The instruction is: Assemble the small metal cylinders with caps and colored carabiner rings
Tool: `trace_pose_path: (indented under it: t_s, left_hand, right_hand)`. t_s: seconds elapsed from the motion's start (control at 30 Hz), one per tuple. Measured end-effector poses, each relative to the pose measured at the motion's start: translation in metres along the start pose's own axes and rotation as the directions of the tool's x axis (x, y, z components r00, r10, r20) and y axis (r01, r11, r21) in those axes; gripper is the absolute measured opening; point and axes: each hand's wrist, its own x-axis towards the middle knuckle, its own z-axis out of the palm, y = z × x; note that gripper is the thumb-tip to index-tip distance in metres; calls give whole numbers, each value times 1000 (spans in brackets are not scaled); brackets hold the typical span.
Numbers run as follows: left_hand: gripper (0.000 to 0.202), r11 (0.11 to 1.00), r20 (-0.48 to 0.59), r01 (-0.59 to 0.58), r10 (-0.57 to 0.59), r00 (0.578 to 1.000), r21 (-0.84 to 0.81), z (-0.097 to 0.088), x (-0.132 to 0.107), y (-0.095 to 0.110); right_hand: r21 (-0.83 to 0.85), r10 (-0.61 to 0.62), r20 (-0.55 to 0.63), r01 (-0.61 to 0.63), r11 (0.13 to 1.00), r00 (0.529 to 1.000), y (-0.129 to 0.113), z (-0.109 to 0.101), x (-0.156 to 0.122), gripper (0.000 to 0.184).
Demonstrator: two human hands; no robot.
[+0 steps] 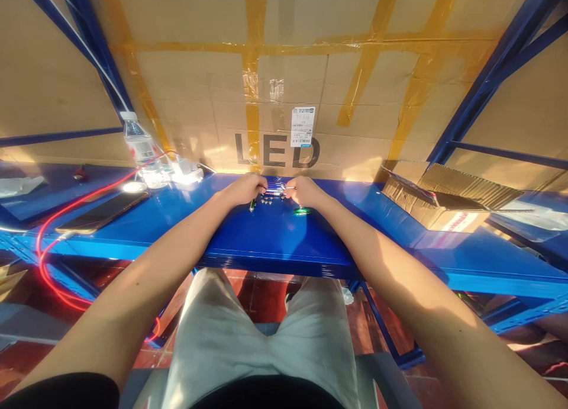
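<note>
My left hand [249,188] is closed in a pinch at the far part of the blue tabletop, and what its fingertips hold is too small to make out. Facing it, my right hand [305,192] is also pinched, with a thin pale tip showing at its fingers. Between the two hands lie several slim shiny sticks [276,188], perhaps pens. Just in front of them are several small metallic pieces [267,200]. A shiny green item [302,211] rests below my right hand. Under my left hand is a short dark stick-like piece [252,206].
A large taped cardboard sheet [190,107] stands behind the blue table [275,237]. On the left are a water bottle [138,139], a white power strip [185,171], a phone [104,212] and a red cable [84,197]. An open cardboard box [444,205] sits right.
</note>
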Motion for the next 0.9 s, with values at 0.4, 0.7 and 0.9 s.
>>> trace_pose_path:
  t_s: [0.4, 0.7, 0.9]
  left_hand:
    - [14, 962, 61, 218, -211, 976, -166, -4, -3, -15]
    - [17, 918, 223, 384, -355, 908, -98, -18, -8, -28]
    - [22, 899, 305, 404, -342, 889, -169, -28, -10, -6]
  right_hand:
    - [27, 20, -10, -20, 999, 1000, -1, -2, -1, 31]
    - [17, 42, 8, -42, 999, 999, -2, -4, -3, 36]
    - [8, 31, 1, -31, 999, 1000, -5, -5, -5, 33]
